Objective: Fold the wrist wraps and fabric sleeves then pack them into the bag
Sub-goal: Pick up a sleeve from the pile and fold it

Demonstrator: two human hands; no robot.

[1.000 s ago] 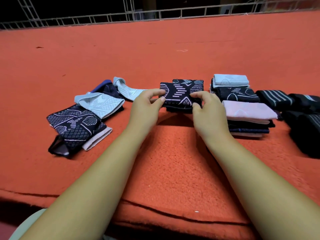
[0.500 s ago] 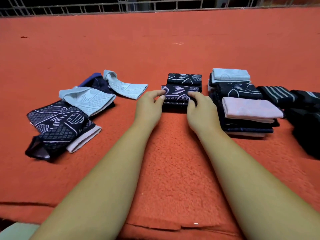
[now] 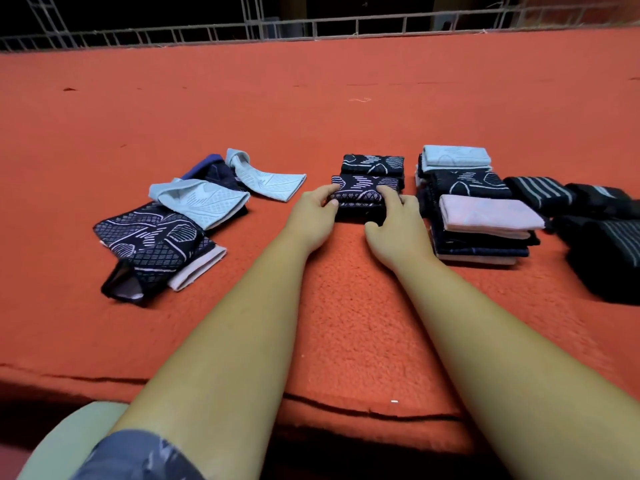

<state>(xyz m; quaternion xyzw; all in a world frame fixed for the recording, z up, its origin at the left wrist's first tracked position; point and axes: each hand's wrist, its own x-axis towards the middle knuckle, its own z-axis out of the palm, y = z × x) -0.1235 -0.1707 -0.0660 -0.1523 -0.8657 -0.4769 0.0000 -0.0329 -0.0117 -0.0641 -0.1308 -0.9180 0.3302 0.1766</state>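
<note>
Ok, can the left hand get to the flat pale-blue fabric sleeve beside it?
Probably yes: the flat pale-blue fabric sleeve lies just left of the left hand on bare orange carpet, nothing between. It must first release the folded dark patterned sleeve.

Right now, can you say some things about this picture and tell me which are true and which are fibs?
1. The left hand and right hand hold the patterned sleeve. True.
2. The carpet is green. False: it is orange.
3. The pink sleeve lies on top of a stack. True.
4. The loose pile lies right of the hands. False: it lies to their left.
</note>
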